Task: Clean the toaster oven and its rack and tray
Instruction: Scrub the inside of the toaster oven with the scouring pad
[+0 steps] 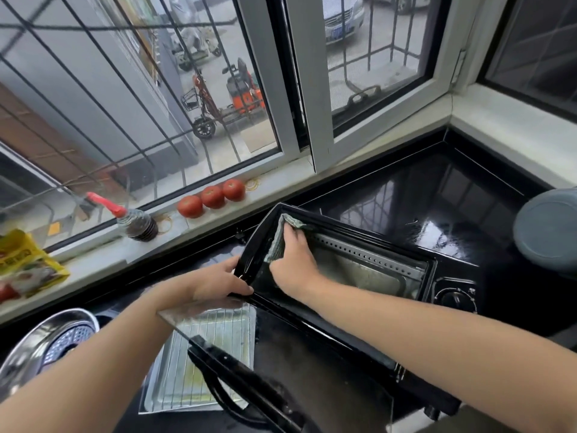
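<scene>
Toaster oven shell: glossy black, painted-metal look. Inside, dull grey metal, perforated strip, stained matt floor. Door: clear glass, black handle. Cloth: grey-green, rough woven. Tray: shiny metal, smeared; rack on it: thin bright wire. Countertop: black, mirror-glossy. Bowl: polished steel. Packet: glossy yellow plastic.

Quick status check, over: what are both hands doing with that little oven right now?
Left hand grips toaster oven edge, steadying it. Right hand presses cloth against inside wall. Rack and tray out on counter under open glass door. Nothing blocking.
</scene>
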`<state>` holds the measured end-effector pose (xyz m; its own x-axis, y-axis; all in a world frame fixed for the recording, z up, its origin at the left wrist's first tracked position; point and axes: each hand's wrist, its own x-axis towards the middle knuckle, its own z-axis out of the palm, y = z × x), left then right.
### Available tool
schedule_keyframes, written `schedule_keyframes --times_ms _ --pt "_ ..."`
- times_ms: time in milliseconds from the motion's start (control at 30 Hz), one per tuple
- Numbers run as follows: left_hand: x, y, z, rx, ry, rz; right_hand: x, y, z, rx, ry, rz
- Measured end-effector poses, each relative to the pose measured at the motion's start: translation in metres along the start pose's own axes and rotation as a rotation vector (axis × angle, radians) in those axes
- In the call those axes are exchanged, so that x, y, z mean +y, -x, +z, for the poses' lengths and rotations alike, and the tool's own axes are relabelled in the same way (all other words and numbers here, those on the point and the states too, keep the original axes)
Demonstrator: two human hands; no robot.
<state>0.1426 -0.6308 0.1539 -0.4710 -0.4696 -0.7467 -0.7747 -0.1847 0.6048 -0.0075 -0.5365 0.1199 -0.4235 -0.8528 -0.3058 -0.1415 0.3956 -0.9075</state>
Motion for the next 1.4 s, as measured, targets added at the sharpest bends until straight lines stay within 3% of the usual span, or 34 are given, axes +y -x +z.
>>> schedule_keyframes --times_ms 100,267,433,533,600,733,833,1033,1233,1400 --pt "0.006 -0.002 0.0 0.002 0.021 0.0 0.0 -0.01 -0.009 -0.121 0.007 0.165" --pt "0.004 0.001 0.002 -0.001 0.047 -0.013 0.005 -0.006 -0.007 0.03 -0.052 0.029" --pt "0.008 -0.002 0.001 0.002 0.014 -0.016 -0.002 -0.015 -0.024 -0.03 -0.212 0.274" --pt "0.007 0.002 0.001 -0.017 0.015 -0.022 0.0 -0.013 -0.015 0.03 -0.324 0.284" --pt "0.005 0.003 0.002 -0.011 0.009 -0.016 0.004 -0.007 -0.01 0.02 -0.256 0.282" --pt "0.007 0.003 0.004 0.003 0.0 -0.013 0.013 -0.013 -0.009 -0.161 -0.15 0.41" --pt "0.009 0.004 0.004 0.005 0.006 -0.014 0.016 -0.021 -0.011 -0.194 -0.158 0.476" --pt "0.009 -0.001 0.002 0.021 -0.066 -0.029 0.015 -0.022 -0.018 -0.112 -0.2 0.352" --pt "0.013 0.001 0.004 0.001 -0.033 -0.026 0.03 -0.032 -0.02 -0.306 0.11 0.449" --pt "0.011 0.003 0.003 -0.003 -0.022 -0.031 0.028 -0.037 -0.014 -0.183 0.086 0.329"
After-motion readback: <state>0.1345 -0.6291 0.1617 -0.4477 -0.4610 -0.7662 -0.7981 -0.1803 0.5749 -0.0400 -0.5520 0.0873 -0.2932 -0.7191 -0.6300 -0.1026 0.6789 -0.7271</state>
